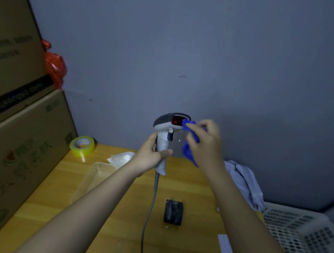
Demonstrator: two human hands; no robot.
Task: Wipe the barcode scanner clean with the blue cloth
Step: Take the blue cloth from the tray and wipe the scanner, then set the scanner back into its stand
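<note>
The barcode scanner (165,126) is white and dark grey with a red window facing right. It is held upright above the wooden table (116,211). My left hand (150,154) grips its handle, thumb across the front. My right hand (204,142) holds the blue cloth (189,147) bunched in its fingers, and a corner of the cloth touches the scanner's red window. The scanner's grey cable (150,204) hangs down to the table and runs off the bottom edge.
Stacked cardboard boxes (19,135) line the left side, with a red plastic bag (54,67) above. On the table lie yellow tape (82,146), a clear plastic tray (93,178), a white bag (121,157), a black block (173,211) and white paper (227,251). A pale shirt (245,181) and white basket (303,234) sit right.
</note>
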